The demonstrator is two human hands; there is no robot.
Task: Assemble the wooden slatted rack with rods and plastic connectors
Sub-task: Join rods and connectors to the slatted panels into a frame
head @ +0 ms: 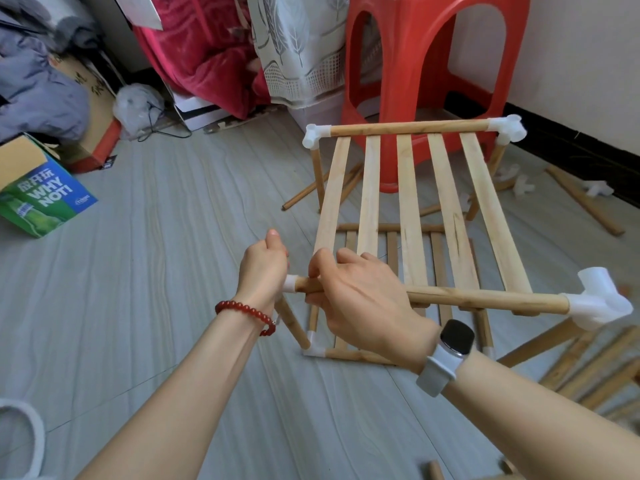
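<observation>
A wooden slatted rack (408, 202) stands on the floor, its upper shelf of several slats framed by rods and white plastic connectors. My left hand (263, 268) grips the white connector (290, 284) at the shelf's near left corner. My right hand (360, 296) curls round the near front rod (485, 299) just beside that connector. The near right connector (599, 303) and the two far connectors (313, 135) sit on their corners. A lower slatted shelf (391, 244) shows beneath, with a bottom connector (315, 346) near my right wrist.
A red plastic stool (429, 64) stands behind the rack. Loose rods (585, 202) and spare white connectors (523, 185) lie at the right by the wall; more rods (588, 368) lie near right. A green cardboard box (41, 199) sits at the left.
</observation>
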